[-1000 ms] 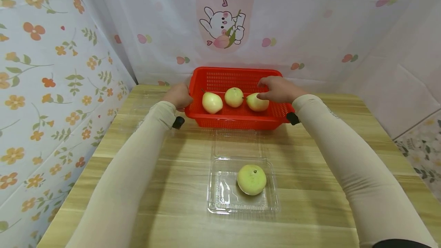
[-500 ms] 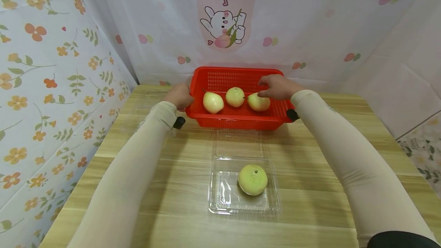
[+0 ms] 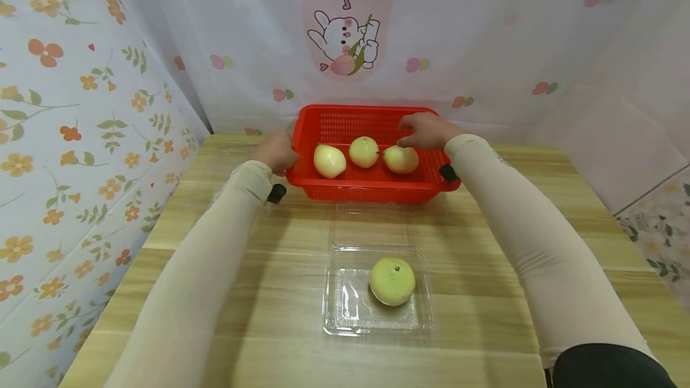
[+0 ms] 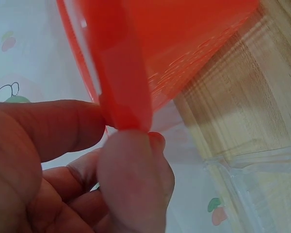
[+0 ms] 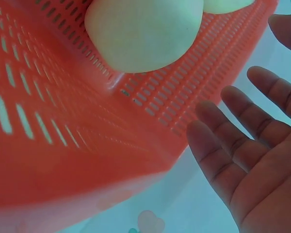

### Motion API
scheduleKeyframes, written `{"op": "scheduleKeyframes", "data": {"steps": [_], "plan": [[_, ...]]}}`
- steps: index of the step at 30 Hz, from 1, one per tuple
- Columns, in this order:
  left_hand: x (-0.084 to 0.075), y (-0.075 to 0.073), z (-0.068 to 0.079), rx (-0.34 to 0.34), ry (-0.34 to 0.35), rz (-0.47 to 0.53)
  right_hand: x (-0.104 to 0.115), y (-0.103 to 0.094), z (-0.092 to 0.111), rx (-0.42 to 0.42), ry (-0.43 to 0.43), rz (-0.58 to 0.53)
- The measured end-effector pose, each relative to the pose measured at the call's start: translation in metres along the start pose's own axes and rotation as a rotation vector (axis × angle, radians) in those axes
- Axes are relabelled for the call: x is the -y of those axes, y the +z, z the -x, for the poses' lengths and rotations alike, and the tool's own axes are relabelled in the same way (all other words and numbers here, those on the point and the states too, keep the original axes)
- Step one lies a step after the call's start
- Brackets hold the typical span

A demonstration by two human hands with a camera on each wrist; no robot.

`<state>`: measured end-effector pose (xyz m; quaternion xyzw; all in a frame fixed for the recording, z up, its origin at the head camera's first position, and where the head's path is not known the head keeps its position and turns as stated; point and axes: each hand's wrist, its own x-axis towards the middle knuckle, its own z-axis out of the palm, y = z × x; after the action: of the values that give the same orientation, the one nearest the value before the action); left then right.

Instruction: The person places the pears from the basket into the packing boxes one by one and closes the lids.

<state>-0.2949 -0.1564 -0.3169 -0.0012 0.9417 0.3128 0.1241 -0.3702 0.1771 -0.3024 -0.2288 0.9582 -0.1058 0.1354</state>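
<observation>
On the wood-grain table point(image 3: 485, 226) stands a slatted red plastic basket point(image 3: 366, 193), its long axis running left to right. The person's left hand point(image 3: 276, 152) pinches the rim at its left end between thumb and finger. The right hand point(image 3: 429, 130) hangs over the right half, fingers slightly apart, loosely bent, holding nothing. The rightmost smooth, pale-yellow pear point(image 3: 401, 161) lies inside, below and on the near side of those fingers, not touching them; its stem end points left. The right hand is clearly nearer it.
</observation>
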Motion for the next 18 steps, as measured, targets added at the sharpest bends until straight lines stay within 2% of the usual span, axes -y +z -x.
{"op": "scheduleKeyframes", "data": {"steps": [8,18], "plan": [[0.0015,-0.0018,0.0006,0.006,0.003,-0.008,0.0,0.0018,-0.0058,0.039,0.044,-0.016],[0.0036,-0.0012,-0.0026,0.0,0.002,-0.016,-0.0007,0.005,-0.0095,0.045,0.041,-0.035]]}}
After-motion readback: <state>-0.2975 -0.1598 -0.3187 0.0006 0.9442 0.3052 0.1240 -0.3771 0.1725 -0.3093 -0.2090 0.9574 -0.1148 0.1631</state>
